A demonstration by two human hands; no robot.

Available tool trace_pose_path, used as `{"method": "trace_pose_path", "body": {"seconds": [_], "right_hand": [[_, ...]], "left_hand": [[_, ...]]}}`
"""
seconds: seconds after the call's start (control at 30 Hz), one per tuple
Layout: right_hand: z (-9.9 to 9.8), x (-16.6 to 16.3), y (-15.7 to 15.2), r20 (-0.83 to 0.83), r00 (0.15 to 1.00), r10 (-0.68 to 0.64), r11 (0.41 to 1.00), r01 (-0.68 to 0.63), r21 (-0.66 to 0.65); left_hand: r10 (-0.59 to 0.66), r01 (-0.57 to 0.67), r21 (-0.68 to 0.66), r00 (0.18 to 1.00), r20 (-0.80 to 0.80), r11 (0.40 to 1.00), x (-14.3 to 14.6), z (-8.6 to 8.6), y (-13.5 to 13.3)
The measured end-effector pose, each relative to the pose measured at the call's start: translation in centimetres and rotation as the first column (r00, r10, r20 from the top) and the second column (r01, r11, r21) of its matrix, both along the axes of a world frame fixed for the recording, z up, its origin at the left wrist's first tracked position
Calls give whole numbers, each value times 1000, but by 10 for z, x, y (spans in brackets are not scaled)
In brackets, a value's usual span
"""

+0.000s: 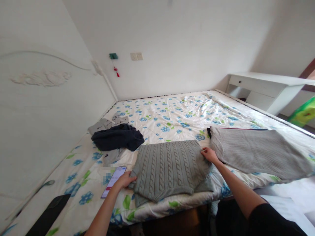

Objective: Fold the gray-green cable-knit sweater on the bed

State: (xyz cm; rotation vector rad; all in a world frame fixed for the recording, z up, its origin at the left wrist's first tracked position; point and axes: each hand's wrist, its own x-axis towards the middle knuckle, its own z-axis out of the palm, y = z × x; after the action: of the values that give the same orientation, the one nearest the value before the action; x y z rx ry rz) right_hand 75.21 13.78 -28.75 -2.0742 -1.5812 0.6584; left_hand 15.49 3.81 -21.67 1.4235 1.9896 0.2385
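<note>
Head view: cable-knit sweater (169, 168) lies long axis left-right between both hands, left hand (126, 179) pinching its left edge, right hand (209, 154) fingers pressed on its right corner.

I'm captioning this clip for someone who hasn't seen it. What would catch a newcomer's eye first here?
Most striking is the grey-green cable-knit sweater, lying folded near the bed's front edge, with the left hand at its left side and the right hand at its upper right corner. It lies on a white bedsheet with blue flowers. A lighter grey sweater lies flat to the right, a dark navy garment bunched to the left, and a phone beside the left hand.
</note>
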Motion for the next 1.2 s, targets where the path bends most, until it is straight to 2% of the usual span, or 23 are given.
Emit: {"method": "trace_pose_path", "body": {"seconds": [0.07,0.13,0.2,0.23,0.3,0.37,0.43,0.5,0.57,0.67,0.73,0.83,0.93,1.03,1.1,1.2], "right_hand": [[2,-3,-4,78,997,3,999,-7,47],[6,-12,-8,157,987,26,980,-56,192],[10,-28,-15,224,968,117,939,-181,291],[11,-37,-20,254,950,183,921,-256,294],[8,-55,-29,299,901,314,901,-382,205],[2,-67,-37,305,862,404,895,-442,62],[-3,-69,-40,287,849,443,892,-449,-49],[-5,-64,-38,269,863,428,904,-414,-111],[-5,-60,-32,268,887,377,926,-350,-142],[-2,-66,-25,302,901,311,950,-291,-111],[5,-85,-19,317,896,311,949,-312,-50],[24,-132,-2,284,886,366,920,-390,30],[43,-190,23,236,878,416,890,-447,92],[46,-233,43,213,850,481,861,-504,71],[35,-240,49,212,820,531,839,-544,3],[12,-213,53,231,812,536,841,-537,-66]], "left_hand": [[-8,31,101,976,-217,994,1,-1,4],[-36,130,234,928,-371,963,11,-2,7],[-124,296,367,897,-425,882,34,-7,5],[-194,383,411,881,-431,827,50,-12,2],[-367,547,422,822,-436,723,87,-28,-10],[-511,670,361,735,-447,648,120,-45,-27],[-564,720,318,686,-460,617,142,-59,-43],[-592,739,303,668,-452,602,147,-62,-51],[-617,736,303,675,-404,606,142,-53,-46],[-536,629,366,777,-330,686,133,-29,-19],[-446,554,435,832,-331,710,134,-15,9],[-396,554,474,829,-396,684,153,-7,54],[-380,579,451,804,-458,680,182,-14,94],[-353,566,380,791,-499,731,193,-32,122],[-333,538,321,789,-516,779,182,-46,133],[-301,508,292,789,-536,811,142,-62,144]]}}
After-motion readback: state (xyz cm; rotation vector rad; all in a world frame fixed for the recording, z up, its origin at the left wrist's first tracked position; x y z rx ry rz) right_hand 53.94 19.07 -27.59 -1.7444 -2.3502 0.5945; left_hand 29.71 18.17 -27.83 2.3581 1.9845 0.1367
